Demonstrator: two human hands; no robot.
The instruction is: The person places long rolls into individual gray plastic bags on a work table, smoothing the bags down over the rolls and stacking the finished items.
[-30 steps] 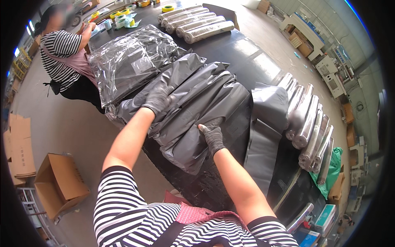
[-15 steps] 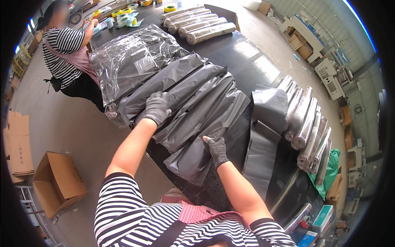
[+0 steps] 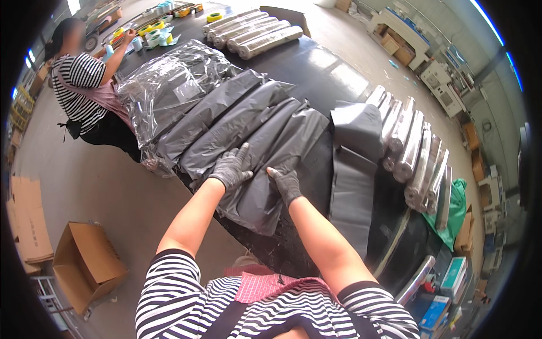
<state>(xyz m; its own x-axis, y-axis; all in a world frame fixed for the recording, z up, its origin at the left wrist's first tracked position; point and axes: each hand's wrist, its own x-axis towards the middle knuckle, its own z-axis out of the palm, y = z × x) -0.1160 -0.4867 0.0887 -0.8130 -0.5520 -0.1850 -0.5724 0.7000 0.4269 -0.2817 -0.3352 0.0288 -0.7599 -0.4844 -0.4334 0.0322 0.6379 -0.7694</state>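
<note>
A row of dark grey plastic-wrapped bundles [image 3: 237, 130] lies across the black table in front of me. My left hand [image 3: 232, 168], in a grey glove, rests on the nearer bundles with its fingers spread. My right hand [image 3: 287, 185], gloved with the thumb tip bare, presses on the nearest grey bundle [image 3: 257, 198], thumb apart from the fingers. Some of its fingers are hard to make out. At the far left end of the row, a large clear plastic bag [image 3: 169, 85] covers more grey material. A flat grey plastic sheet [image 3: 355, 175] lies to the right.
Clear-wrapped rolls [image 3: 403, 147] line the table's right side, beside a green bag [image 3: 451, 217]. More wrapped rolls [image 3: 271, 42] lie at the far end, near tape rolls [image 3: 152, 37]. A co-worker [image 3: 84, 79] stands far left. An open cardboard box [image 3: 90, 265] sits on the floor.
My left hand has slid right and nearer along the bundles, its fingers now spread. My right hand has shifted slightly left and away from me. The nearest bundle looks more gathered.
</note>
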